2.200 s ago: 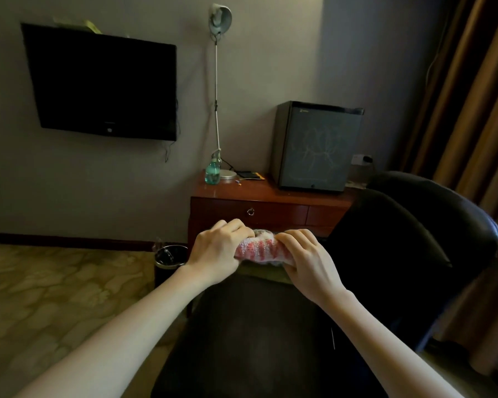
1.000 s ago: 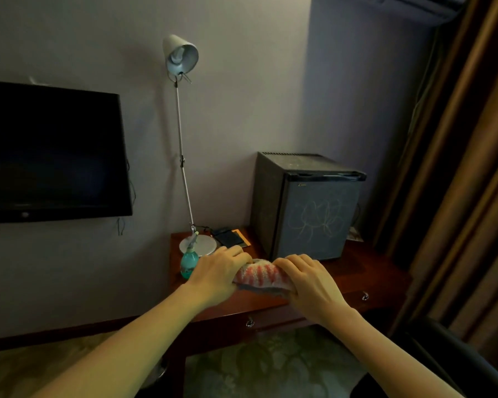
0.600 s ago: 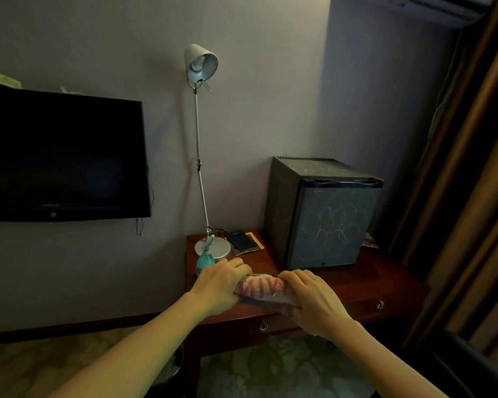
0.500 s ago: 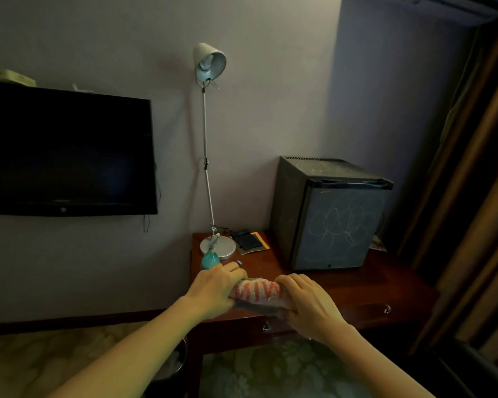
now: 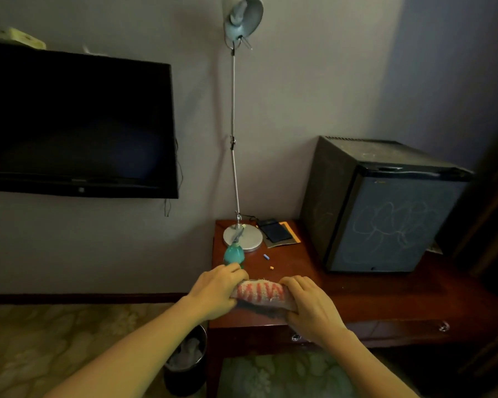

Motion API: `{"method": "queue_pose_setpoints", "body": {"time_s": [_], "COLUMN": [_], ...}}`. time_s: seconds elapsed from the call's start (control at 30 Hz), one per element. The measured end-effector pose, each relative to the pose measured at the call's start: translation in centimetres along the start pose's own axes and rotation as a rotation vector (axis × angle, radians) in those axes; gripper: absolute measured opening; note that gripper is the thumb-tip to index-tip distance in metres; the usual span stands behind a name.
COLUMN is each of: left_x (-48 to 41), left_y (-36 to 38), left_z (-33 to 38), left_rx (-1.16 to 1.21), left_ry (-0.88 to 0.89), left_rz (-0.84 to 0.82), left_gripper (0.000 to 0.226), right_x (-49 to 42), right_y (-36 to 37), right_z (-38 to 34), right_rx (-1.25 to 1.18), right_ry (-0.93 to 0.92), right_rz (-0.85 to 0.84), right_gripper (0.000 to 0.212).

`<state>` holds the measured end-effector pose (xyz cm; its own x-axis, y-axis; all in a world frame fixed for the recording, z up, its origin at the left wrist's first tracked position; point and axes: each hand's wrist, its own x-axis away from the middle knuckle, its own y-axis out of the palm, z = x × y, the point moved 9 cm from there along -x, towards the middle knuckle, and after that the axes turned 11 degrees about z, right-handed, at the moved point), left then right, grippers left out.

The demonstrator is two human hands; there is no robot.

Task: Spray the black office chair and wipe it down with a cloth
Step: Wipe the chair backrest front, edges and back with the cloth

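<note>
A folded pink-and-white striped cloth (image 5: 260,293) sits between my two hands at the front of a red-brown wooden desk (image 5: 357,291). My left hand (image 5: 214,291) grips its left end and my right hand (image 5: 311,307) grips its right end, fingers curled over the top. A teal spray bottle (image 5: 234,254) stands on the desk just behind my left hand. The black office chair is out of view.
A desk lamp (image 5: 243,239) with a tall thin pole stands at the desk's back left, beside a dark notebook (image 5: 275,231). A black mini fridge (image 5: 385,208) fills the desk's right side. A wall TV (image 5: 75,124) hangs left. A waste bin (image 5: 186,360) stands below.
My view rose off the black chair and closed in on the desk. Both hands kept hold of the cloth and carried it down to the desk's front edge, near the spray bottle.
</note>
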<state>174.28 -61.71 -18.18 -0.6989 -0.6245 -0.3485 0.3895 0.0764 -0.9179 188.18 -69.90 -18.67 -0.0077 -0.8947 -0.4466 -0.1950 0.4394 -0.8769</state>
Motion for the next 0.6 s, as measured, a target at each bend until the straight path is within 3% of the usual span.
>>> {"method": "queue_pose_setpoints", "body": {"time_s": [0.3, 0.6], "left_x": [-11.0, -12.2], "left_y": [16.7, 30.8], "left_z": [-13.6, -17.1], "left_rx": [0.094, 0.116], "left_ry": [0.045, 0.008], "left_rz": [-0.172, -0.375], "left_gripper": [0.040, 0.044], "right_x": [-9.4, -8.2], "right_y": [18.6, 31.4], "right_z": [8.8, 14.5], "right_rx": [0.022, -0.027], "right_ry": [0.273, 0.579], "right_rz": [-0.135, -0.332], "right_gripper": [0.056, 0.053]}}
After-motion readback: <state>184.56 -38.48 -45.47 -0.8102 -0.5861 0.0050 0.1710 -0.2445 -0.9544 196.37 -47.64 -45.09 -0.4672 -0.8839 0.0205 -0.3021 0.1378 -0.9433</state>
